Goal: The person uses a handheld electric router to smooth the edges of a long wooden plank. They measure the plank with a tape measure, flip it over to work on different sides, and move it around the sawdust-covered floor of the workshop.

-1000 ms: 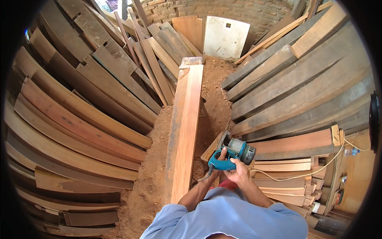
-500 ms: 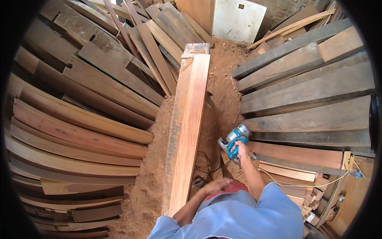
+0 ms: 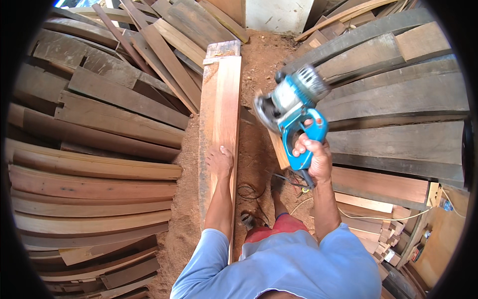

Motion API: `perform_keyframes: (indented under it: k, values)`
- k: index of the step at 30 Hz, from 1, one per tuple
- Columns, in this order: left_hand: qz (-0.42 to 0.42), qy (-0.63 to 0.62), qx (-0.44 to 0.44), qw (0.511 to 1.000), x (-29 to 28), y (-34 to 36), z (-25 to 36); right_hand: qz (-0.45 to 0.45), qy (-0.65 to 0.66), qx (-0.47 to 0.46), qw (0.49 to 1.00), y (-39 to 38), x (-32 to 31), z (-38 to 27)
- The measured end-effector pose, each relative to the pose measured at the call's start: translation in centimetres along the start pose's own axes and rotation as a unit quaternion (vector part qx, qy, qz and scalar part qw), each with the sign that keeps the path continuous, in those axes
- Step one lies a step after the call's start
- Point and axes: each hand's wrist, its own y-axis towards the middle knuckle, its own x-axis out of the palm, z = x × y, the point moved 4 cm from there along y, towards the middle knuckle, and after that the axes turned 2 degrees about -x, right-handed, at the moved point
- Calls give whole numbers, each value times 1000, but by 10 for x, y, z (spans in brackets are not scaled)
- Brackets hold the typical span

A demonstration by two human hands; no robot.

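A reddish-brown wooden board (image 3: pixel 226 119) lies lengthwise on a wider, worn plank (image 3: pixel 205 184) in front of me. My left hand (image 3: pixel 220 160) rests on the board with its palm down, fingers loosely spread and gripping nothing. In my right hand (image 3: pixel 314 154) is a blue and silver power router (image 3: pixel 294 102), its D-shaped handle inside my closed fingers. The router hangs in the air to the right of the board, apart from it, with its round metal base facing left. Motion blurs its motor end.
Stacked dark planks (image 3: pixel 388 109) line the right side, and more timber (image 3: pixel 99 194) fills the left. Sawdust-covered ground (image 3: pixel 181 219) lies between. A pale cord (image 3: pixel 368 217) runs at the right. A narrow wood piece (image 3: pixel 279 149) stands below the router. A white panel (image 3: pixel 279 15) leans at the back.
My right hand has raised the router up and toward the head camera from low by the right stack. My left hand has moved from near my lap onto the board. The view has shifted slightly.
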Motion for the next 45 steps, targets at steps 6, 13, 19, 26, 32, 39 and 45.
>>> perform_keyframes:
  k: [6, 13, 19, 26, 32, 39, 45]
  values:
    - [11, -6, 2, 1000, -4, -1, 10, -17, 129, 3, 991, 61, 21, -26]
    - [48, -16, 1, 999, -8, 1, 11, 76, -288, -78, 951, 124, -18, 23]
    - [19, -24, -1, 1000, -12, 0, 13, 123, -187, -40, 974, 134, -54, 67]
    - [25, -19, 2, 999, -6, 1, 9, 100, -156, -44, 982, 144, -37, 85]
    - [-13, -2, -31, 999, -7, 3, 10, 9, -269, -103, 958, 146, 18, 88]
    - [-36, 12, -52, 998, -15, 1, 13, -30, -443, -168, 880, 143, 41, 133]
    - [-30, -28, -27, 999, -5, 2, 5, 15, -493, -159, 855, 127, 38, 184]
